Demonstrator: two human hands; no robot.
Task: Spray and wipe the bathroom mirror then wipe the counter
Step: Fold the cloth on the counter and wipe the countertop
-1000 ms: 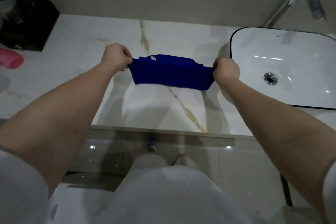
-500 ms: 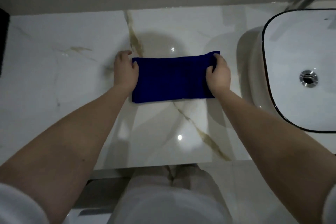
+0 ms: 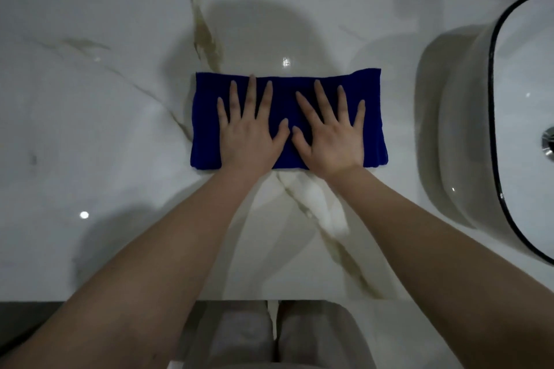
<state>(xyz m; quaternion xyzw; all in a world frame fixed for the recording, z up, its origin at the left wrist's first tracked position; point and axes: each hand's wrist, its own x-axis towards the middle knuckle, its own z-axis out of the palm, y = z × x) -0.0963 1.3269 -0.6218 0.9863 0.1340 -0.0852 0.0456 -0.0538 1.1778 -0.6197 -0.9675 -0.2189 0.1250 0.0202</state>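
The left hand is down flat, palm on the blue cloth, fingers straight and fanned wide, gripping nothing, just pressing on the cloth's left half. Right beside it is the right hand, and it's the same picture: palm down, fingers spread, flat on the right half. The two thumbs point at each other over the middle of the cloth and come very close. Whether they touch cannot be told.

The cloth itself is folded into a long rectangle and lies flat on the white marble counter. Its long sides run parallel to the counter's front edge, and it sits roughly midway between the back edge and the front edge. A strip of blue shows past each hand, left and right.

Over at the right end of the counter stands a white basin with a thin black rim, near the cloth's right end but clearly apart from it. Its metal drain peeks in at the frame's edge.

A brown-gold vein in the marble runs from the back edge toward the cloth's far left corner. Both bare forearms reach in across the front edge, and pale trousers show below it.
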